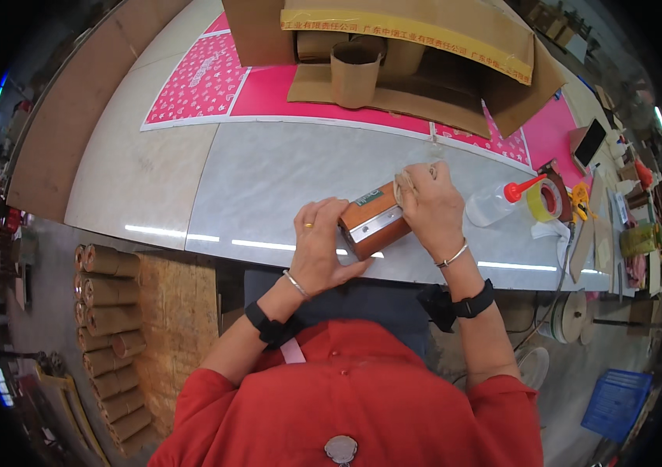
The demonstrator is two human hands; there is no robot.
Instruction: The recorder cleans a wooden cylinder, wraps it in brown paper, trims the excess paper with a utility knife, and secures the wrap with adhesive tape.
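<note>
A brown wooden box (378, 219) with a silvery metal strip along one side and a small dark label on top sits on the grey tabletop near its front edge. At its left end is my left hand (318, 243), fingers at the far corner and thumb at the near one, gripping it. My right hand (434, 208) is closed around a pale crumpled cloth (404, 192), which it presses on the box's right end. Much of the cloth is hidden under the fingers.
Behind my hands stands an open cardboard box (424, 101) with brown cardboard tubes (355, 74), on a pink sheet (292, 93). To the right are a clear bottle with a red nozzle (496, 204), a tape roll (542, 201) and a phone (589, 145). Stacked rolls (112, 296) stand lower left.
</note>
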